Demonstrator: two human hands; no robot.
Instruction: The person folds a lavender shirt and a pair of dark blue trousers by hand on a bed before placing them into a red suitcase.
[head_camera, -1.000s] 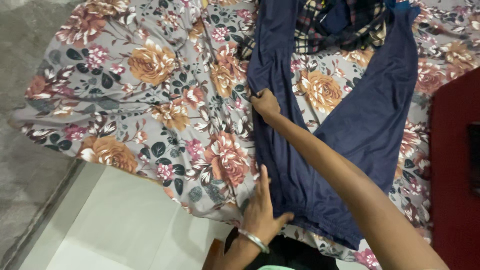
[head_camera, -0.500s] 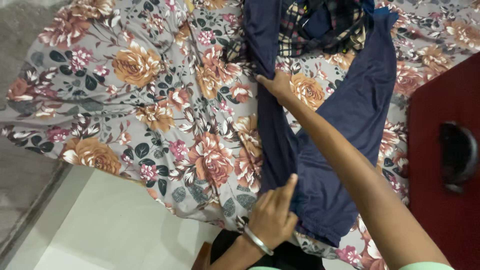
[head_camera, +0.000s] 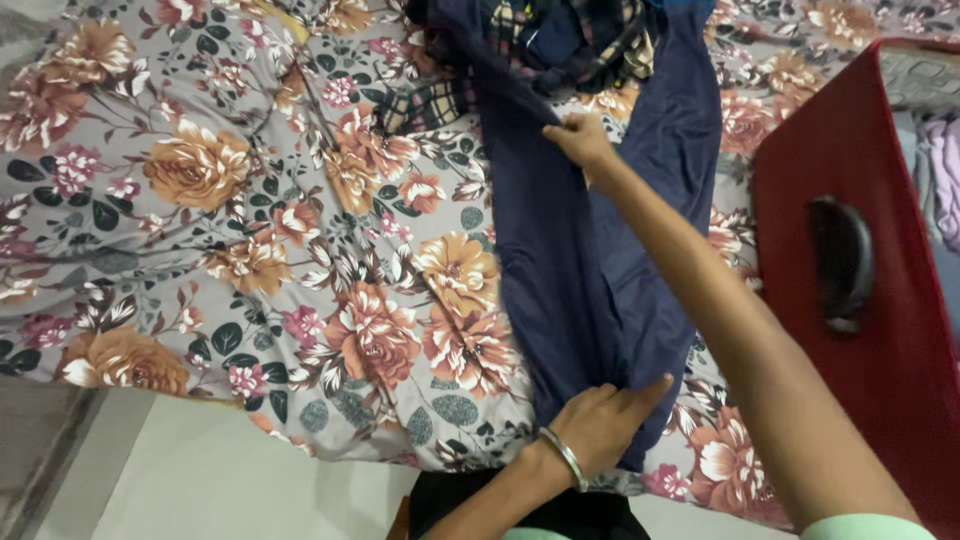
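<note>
A pair of dark navy trousers (head_camera: 560, 260) lies lengthwise on a floral bedsheet (head_camera: 300, 230), one leg folded over onto the other. My right hand (head_camera: 580, 140) reaches far up the cloth and pinches the edge of the folded leg. Near the bed's front edge my left hand (head_camera: 605, 425), with a metal bangle on its wrist, presses flat on the waistband end of the trousers, fingers pointing right.
A dark checked garment (head_camera: 560, 40) lies bunched at the far end of the trousers. A red suitcase (head_camera: 850, 310) with a black handle (head_camera: 840, 262) stands on the bed at the right. Pale floor tiles (head_camera: 200, 490) show below the bed's edge.
The left trouser leg has been drawn rightward over the other leg. My right hand moved farther up the cloth, my left hand slid right along the waistband. The view shifted, showing more suitcase.
</note>
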